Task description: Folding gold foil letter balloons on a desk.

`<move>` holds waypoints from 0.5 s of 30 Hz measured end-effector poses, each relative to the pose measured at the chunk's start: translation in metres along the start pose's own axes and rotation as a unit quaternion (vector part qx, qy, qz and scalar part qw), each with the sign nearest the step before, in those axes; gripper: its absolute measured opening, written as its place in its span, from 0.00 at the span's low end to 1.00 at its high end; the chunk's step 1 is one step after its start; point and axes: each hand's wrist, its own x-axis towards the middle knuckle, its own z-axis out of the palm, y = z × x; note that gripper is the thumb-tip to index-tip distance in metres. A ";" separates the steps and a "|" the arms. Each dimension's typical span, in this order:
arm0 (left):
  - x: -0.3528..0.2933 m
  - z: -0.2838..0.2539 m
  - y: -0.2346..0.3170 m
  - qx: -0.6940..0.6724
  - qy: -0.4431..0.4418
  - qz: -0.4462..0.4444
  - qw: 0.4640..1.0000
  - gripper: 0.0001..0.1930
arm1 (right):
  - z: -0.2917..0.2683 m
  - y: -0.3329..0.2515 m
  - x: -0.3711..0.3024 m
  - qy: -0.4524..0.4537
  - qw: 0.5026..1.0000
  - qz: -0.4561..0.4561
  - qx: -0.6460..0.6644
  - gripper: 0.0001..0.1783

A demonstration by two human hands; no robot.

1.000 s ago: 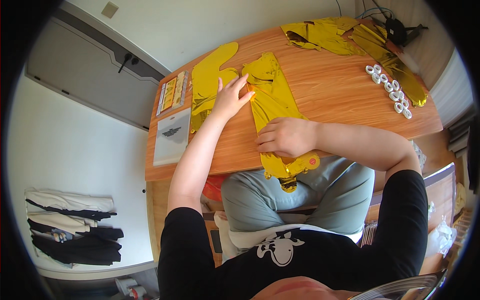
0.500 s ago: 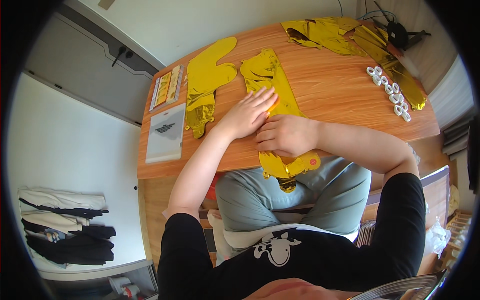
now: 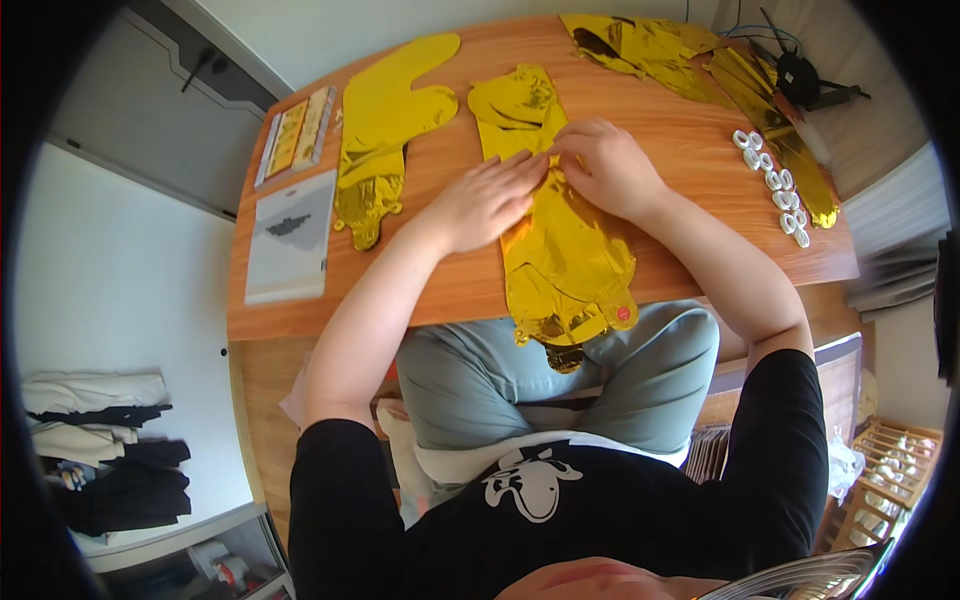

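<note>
A flat gold foil balloon (image 3: 568,250) lies lengthwise before me, its near end with a red round mark hanging over the table's front edge above my lap. My left hand (image 3: 488,203) rests flat across its left side, fingers stretched out and pointing right. On the balloon's right edge, my right hand (image 3: 612,172) has its fingers curled in, with thumb and fingertips pinching the foil close to the left fingertips. What lies under the palms is hidden. Left of it is a second gold foil balloon (image 3: 392,105), flat and wrinkled toward its near end.
More crumpled gold foil (image 3: 650,52) lies along the far right of the wooden table (image 3: 440,290). Several white ribbon rolls (image 3: 780,182) cluster near the right edge. At the left are a clear packet (image 3: 292,240) and a flat box (image 3: 296,137). A black antennaed device (image 3: 797,78) stands at the far right corner.
My right hand has moved away from me and right, uncovering the balloon's near part. The left hand stays on the foil, shifted slightly. The whole view has shifted a little.
</note>
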 end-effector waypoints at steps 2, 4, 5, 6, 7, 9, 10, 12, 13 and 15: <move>0.001 -0.007 -0.001 -0.265 0.032 -0.032 0.963 0.33 | 0.002 0.007 0.001 -0.041 0.997 0.016 -0.059 0.11; -0.002 -0.012 -0.014 -0.554 0.071 -0.022 0.829 0.35 | 0.007 0.007 -0.001 -0.053 0.997 0.020 -0.050 0.10; -0.002 -0.014 -0.017 -0.556 0.072 -0.024 0.828 0.35 | 0.008 0.008 -0.001 -0.061 0.997 0.022 -0.045 0.10; -0.003 -0.016 -0.021 -0.584 0.088 -0.030 0.807 0.35 | 0.007 0.008 -0.001 -0.063 0.997 0.021 -0.044 0.10; -0.003 -0.017 -0.022 -0.610 0.103 -0.036 0.785 0.36 | 0.006 0.009 0.000 -0.067 0.997 0.024 -0.040 0.10; 0.000 -0.011 -0.022 -0.612 0.123 -0.029 0.781 0.35 | 0.004 0.008 0.000 -0.071 0.996 0.027 -0.037 0.11; 0.000 -0.008 -0.020 -0.531 0.110 -0.036 0.840 0.34 | 0.004 0.007 0.001 -0.065 0.997 0.035 -0.018 0.11; 0.001 -0.004 -0.011 -0.446 0.093 -0.039 0.889 0.33 | 0.002 0.006 0.000 -0.060 0.997 0.048 -0.001 0.12; 0.001 -0.003 -0.007 -0.325 0.063 -0.038 0.943 0.34 | 0.001 0.006 0.001 -0.068 0.994 0.080 0.020 0.13; 0.000 0.001 -0.002 -0.199 0.031 -0.034 0.979 0.34 | -0.001 0.007 0.003 -0.076 0.990 0.114 0.040 0.14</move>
